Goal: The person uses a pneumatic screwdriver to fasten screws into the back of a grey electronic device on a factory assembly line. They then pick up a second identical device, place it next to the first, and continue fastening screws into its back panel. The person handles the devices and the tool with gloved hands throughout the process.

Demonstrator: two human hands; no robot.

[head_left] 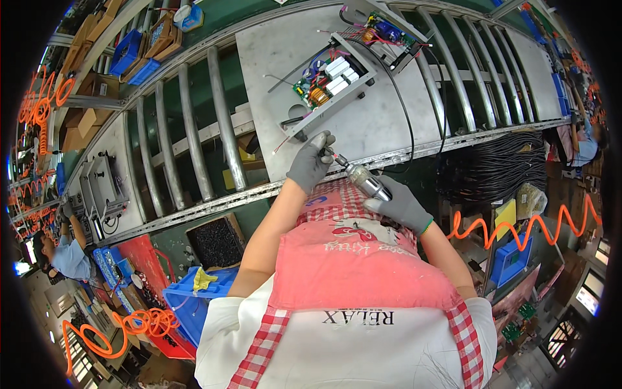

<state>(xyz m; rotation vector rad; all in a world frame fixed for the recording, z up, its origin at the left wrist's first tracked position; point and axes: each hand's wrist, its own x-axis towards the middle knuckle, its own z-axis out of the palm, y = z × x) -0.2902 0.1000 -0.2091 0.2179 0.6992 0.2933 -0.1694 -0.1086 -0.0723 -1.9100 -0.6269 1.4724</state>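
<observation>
Now right fingers [374, 205] wrap a driver [367, 181]; left fingers [321, 141] curl nearby, grip unclear.

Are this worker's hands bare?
No: the left hand and the right hand, which grips a silver power driver, both wear grey gloves.

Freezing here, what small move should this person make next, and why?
Probably ease the power driver forward to the metal case: the right hand already grips it, its tip sits by the left hand, short of the case, which lies open with its circuit board exposed.
</observation>
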